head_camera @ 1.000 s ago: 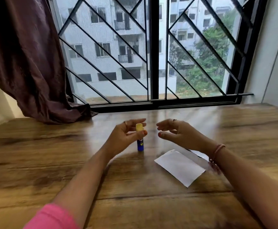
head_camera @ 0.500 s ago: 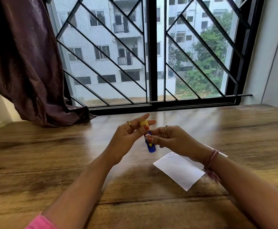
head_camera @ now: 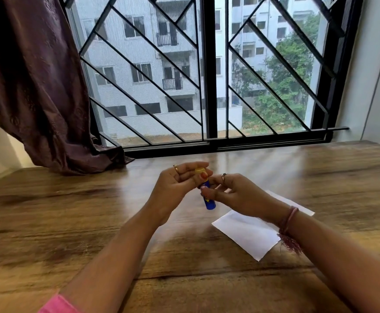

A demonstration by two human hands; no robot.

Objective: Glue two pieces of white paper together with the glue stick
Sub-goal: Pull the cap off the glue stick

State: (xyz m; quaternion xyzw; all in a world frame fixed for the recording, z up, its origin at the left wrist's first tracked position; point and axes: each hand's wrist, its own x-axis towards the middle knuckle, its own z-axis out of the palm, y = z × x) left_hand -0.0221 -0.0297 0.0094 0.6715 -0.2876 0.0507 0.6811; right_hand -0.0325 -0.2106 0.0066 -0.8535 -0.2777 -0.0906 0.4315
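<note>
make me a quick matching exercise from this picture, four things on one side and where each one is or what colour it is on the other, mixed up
Things:
1. glue stick
2. white paper
3. curtain
4. cap

Descriptions:
A. flat on the table
B. yellow, pinched by the left hand
C. hanging at the window's left
D. blue body, held by the right hand

Pairs: 1-D, 2-A, 3-C, 4-B

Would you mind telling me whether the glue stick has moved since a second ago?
Yes. The glue stick has left the table and tilted, now held by both hands above it.
</note>
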